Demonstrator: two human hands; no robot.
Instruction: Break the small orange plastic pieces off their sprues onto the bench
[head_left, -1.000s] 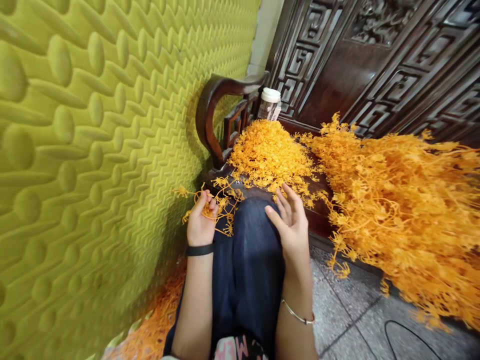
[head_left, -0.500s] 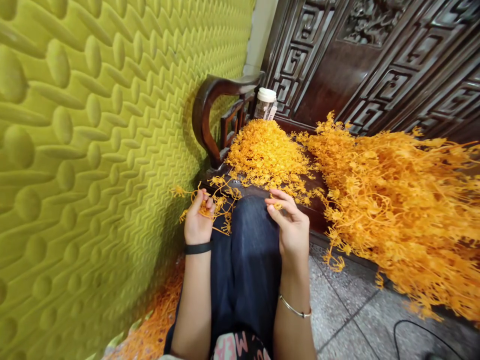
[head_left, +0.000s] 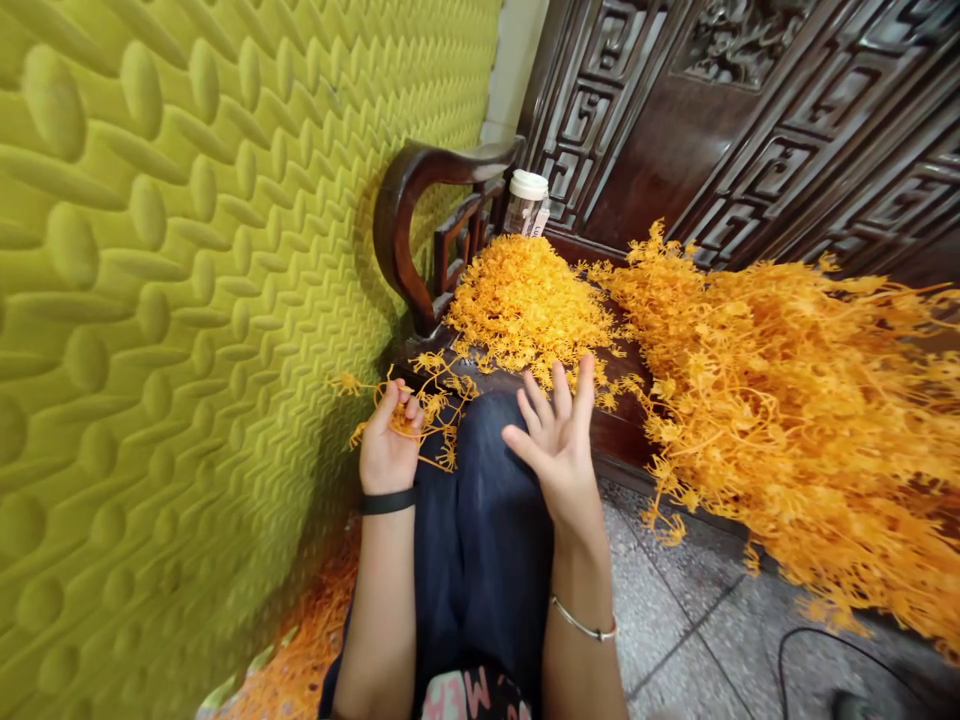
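My left hand (head_left: 390, 440) is closed on a branched orange plastic sprig (head_left: 444, 420), whose small star-shaped tips spread out on both sides of the fingers. Over my right knee, my right hand (head_left: 559, 430) has its fingers spread wide with nothing in them. Just beyond that hand lies a heap of small orange plastic pieces (head_left: 536, 300) on the dark wooden bench seat. To the right is a much larger pile of long orange sprigs (head_left: 787, 400), hanging over the seat's front edge.
A curved wooden armrest (head_left: 397, 210) stands at the bench's left end, with a white-lidded jar (head_left: 527, 200) behind the heap. The padded yellow wall (head_left: 187, 300) runs close along my left. Orange stems (head_left: 307, 640) lie on the floor there. A black cable (head_left: 787, 650) crosses the tiles at right.
My right hand has opened from a pinch and spread its fingers, letting go of a small orange piece. My left hand still holds the sprig.
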